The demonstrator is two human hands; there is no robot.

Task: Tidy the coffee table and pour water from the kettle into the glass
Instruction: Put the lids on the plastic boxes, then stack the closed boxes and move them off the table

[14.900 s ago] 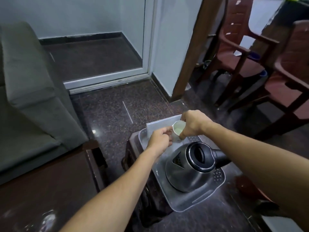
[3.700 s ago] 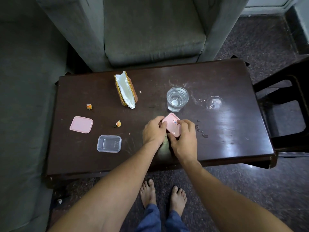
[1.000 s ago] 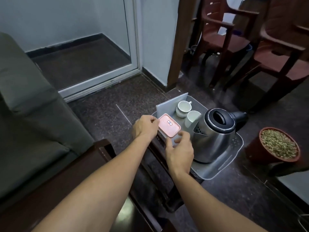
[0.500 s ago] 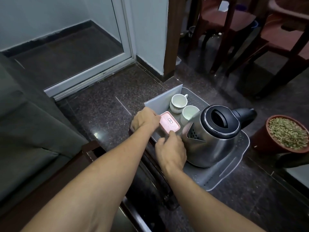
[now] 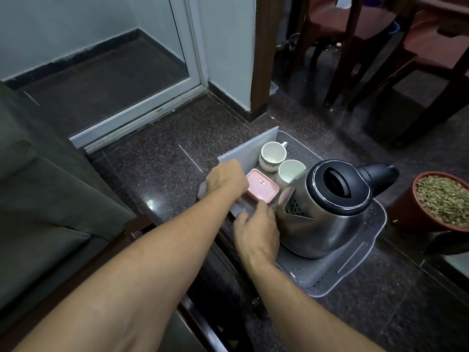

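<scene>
Centrally, the left hand (image 5: 225,182) grips the box (image 5: 262,188) by its left edge and the right hand (image 5: 256,232) pinches its lower edge, over the tray's (image 5: 330,275) left end; its long axis runs upper-left to lower-right. The kettle (image 5: 330,212), just right of the right hand, points its spout lower-left.

Dark speckled stone floor (image 5: 157,158) fills the middle, a small glint of light on it. A white-framed glass door (image 5: 101,59) and a pale wall (image 5: 228,47) stand upper left, a grey-green sofa (image 5: 38,199) left, and reddish-brown chairs (image 5: 380,34) upper right.
</scene>
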